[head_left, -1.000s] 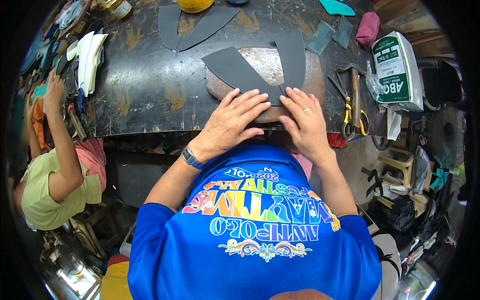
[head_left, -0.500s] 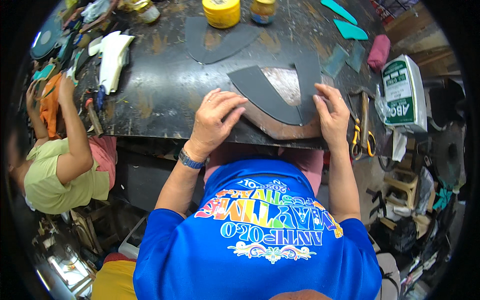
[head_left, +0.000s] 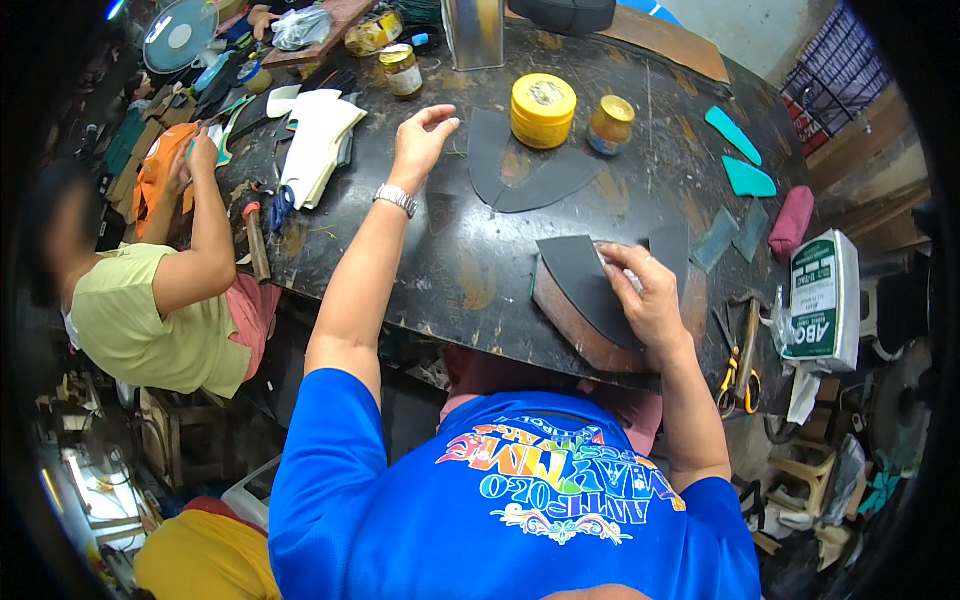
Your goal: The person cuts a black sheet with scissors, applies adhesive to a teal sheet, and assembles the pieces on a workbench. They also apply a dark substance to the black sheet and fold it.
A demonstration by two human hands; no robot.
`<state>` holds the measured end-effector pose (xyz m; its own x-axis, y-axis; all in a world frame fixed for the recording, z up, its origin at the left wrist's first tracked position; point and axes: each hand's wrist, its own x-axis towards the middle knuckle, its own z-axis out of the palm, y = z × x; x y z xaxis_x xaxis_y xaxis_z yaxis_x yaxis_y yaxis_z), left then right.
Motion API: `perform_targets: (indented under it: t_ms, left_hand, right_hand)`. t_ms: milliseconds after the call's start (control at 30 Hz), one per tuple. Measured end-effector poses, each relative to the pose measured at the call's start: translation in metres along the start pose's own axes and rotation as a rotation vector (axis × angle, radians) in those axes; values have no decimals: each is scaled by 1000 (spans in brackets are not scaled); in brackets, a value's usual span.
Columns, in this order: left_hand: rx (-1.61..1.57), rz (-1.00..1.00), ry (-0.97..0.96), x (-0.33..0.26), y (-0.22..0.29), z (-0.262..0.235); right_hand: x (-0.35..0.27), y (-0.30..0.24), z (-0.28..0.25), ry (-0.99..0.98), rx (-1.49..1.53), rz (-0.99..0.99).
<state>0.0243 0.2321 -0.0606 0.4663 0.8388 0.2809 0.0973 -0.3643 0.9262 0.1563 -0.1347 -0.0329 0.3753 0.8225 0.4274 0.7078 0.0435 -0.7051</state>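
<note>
My right hand (head_left: 645, 295) presses flat on a dark grey U-shaped cut piece (head_left: 585, 285) that lies on a brown board (head_left: 570, 330) at the near edge of the black worktable (head_left: 450, 270). My left hand (head_left: 420, 140) is stretched out over the table with fingers apart, holding nothing. It hovers just left of a second dark grey cut piece (head_left: 510, 175). A yellow round tin (head_left: 543, 108) and a small amber jar (head_left: 610, 124) stand just beyond that piece.
Another person in a light green top (head_left: 150, 320) works at the table's left with an orange piece (head_left: 160, 170). White cut pieces (head_left: 315, 140), a hammer (head_left: 255, 240), teal pieces (head_left: 740, 155), yellow-handled scissors (head_left: 740, 375) and a green-white box (head_left: 820, 300) lie around.
My left hand has lifted off the grey piece on the board and reached far forward toward the second grey piece. My right hand stays on the board piece, shifted toward its middle.
</note>
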Motion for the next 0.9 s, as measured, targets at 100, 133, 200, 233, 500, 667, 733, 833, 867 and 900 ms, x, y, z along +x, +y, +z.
perform_targets:
  t_ms: [100, 133, 200, 233, 500, 667, 733, 833, 867, 900]
  left_hand:
    - [102, -48, 113, 29, -22, -6]
    - [110, -33, 103, 35, -28, -8]
    - [179, -13, 73, 46, -37, -8]
    - [206, -6, 60, 51, -41, -7]
    - [242, 193, 659, 97, -69, -9]
    - [359, 109, 497, 123, -91, -23]
    - [334, 101, 400, 134, -97, -29]
    - [383, 35, 341, 143, -105, -31]
    - [376, 39, 338, 144, -107, -31]
    - [367, 46, 335, 146, -108, -31]
  right_hand:
    - [5, -1, 7, -48, 26, 59]
    - [6, -1, 9, -58, 26, 76]
    - [9, -1, 11, -75, 14, 102]
    - [11, -1, 12, -86, 7, 103]
    - [34, -4, 26, -90, 8, 81]
    - [44, -3, 36, -46, 77, 100]
    - [45, -4, 40, -85, 64, 125]
    - [47, -4, 46, -119, 80, 140]
    - [48, -4, 47, -130, 66, 134]
    - [50, -3, 47, -147, 56, 136]
